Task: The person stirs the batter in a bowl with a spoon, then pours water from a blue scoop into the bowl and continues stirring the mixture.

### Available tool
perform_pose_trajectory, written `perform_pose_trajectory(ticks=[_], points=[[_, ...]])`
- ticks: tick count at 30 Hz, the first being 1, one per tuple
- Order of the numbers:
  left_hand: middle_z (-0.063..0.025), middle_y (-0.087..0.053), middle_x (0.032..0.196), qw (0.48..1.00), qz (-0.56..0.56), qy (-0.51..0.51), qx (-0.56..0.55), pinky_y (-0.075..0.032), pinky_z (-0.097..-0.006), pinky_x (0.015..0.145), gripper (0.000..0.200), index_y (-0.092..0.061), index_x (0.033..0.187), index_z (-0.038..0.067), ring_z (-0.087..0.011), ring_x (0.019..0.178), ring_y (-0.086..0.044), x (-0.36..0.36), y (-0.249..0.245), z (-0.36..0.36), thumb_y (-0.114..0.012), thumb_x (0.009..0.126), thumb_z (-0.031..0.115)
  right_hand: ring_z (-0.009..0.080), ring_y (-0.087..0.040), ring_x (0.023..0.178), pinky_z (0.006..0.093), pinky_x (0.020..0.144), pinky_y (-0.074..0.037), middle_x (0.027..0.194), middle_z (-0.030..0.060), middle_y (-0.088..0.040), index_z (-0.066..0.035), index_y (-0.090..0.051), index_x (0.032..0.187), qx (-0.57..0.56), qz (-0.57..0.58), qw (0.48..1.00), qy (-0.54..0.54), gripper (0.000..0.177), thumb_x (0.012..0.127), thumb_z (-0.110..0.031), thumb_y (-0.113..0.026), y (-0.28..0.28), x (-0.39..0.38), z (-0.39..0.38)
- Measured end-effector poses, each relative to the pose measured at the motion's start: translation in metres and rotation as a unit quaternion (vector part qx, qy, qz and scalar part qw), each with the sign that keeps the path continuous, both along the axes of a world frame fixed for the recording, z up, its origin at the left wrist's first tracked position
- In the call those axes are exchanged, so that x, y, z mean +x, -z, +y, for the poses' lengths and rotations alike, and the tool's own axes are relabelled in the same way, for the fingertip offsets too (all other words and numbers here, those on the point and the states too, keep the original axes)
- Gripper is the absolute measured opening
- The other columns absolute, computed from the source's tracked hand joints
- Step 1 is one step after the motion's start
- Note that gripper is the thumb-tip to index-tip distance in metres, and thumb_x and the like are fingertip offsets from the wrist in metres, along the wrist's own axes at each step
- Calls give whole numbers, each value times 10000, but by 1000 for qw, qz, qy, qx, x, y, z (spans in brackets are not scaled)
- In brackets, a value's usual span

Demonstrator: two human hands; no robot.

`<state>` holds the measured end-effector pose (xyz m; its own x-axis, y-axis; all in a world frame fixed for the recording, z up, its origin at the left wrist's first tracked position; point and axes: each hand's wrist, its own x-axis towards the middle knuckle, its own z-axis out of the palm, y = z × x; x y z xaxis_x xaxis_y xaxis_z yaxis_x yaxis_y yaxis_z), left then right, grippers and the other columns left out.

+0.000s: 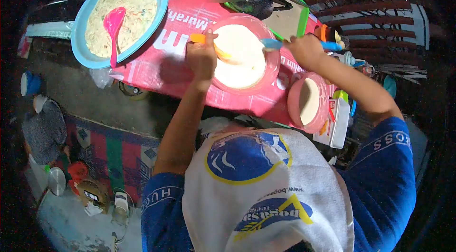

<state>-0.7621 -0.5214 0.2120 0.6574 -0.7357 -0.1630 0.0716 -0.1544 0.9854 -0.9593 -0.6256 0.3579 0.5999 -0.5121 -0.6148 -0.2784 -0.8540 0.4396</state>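
A pink bowl (274, 64) of creamy white batter (242, 52) sits on the table in front of me. My left hand (202, 58) is closed around an orange-handled utensil (223, 55), whose far end dips into the batter. What kind of utensil it is cannot be made out. My right hand (306, 52) grips a blue-handled utensil (272, 44); its tip reaches over the bowl's right side, and the handle's other end sticks out past the hand. Nearer to me on the right stands a smaller pink container (295, 102) holding more of the pale batter.
A light-blue basin (78, 38) of shredded filling with a pink ladle (114, 24) stands at left on the pink table cover (166, 74). A green-edged tray (290, 19) lies behind the bowl, a white box (338, 123) at right. Another person (45, 131) is at lower left.
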Motion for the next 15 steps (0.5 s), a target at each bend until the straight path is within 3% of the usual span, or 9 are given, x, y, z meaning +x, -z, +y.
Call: perform_pose_trajectory(ticks=[2, 6, 8, 12, 14, 15], points=[[-132, -614, 756, 999, -29, -25, -6, -397, -342, 739, 368, -680, 777, 55, -274, 763, -535, 0, 1, 3, -457, 859, 335, 249, -619, 757, 363, 601, -506, 869, 105, -601, -116, -529, 1065, 4, 49, 994, 102, 314, 754, -106, -488, -5, -4, 22], [-158, -606, 793, 998, -26, -58, 11, -385, -349, 758, 381, -674, 813, 43, -289, 805, -525, -8, 1, 9, -433, 869, 333, 262, -635, 736, 367, 596, -517, 822, 96, -631, -126, -593, 942, 37, -2, 988, 150, 192, 784, -157, -489, -15, -7, 63], [-162, -602, 805, 993, -41, -94, 56, -372, -358, 780, 394, -676, 815, 53, -299, 839, -512, -16, 5, 12, -418, 872, 345, 246, -622, 753, 369, 598, -510, 820, 88, -610, -127, -530, 1074, 55, 0, 982, 178, 327, 747, -143, -514, -16, -4, 80], [-161, -593, 846, 994, -23, -69, 76, -382, -372, 764, 390, -681, 818, 72, -297, 831, -521, -13, -5, 18, -417, 869, 355, 247, -624, 709, 374, 581, -505, 782, 89, -610, -139, -567, 1023, 28, 4, 990, 140, 290, 734, -150, -533, -19, 2, 60], [-130, -633, 900, 997, -6, 41, 70, -387, -299, 820, 444, -645, 897, -12, -202, 860, -567, 3, -24, 20, -429, 875, 374, 245, -625, 701, 374, 581, -505, 768, 89, -609, -142, -576, 1005, -8, -6, 995, 97, 275, 735, -152, -531, -1, 4, 27], [-130, -633, 900, 997, -5, 41, 72, -387, -299, 820, 444, -645, 897, -12, -202, 860, -567, 2, -16, 17, -429, 875, 374, 244, -626, 692, 374, 581, -505, 753, 89, -609, -144, -585, 988, -52, -20, 997, 56, 260, 735, -153, -528, 4, 4, 18]])
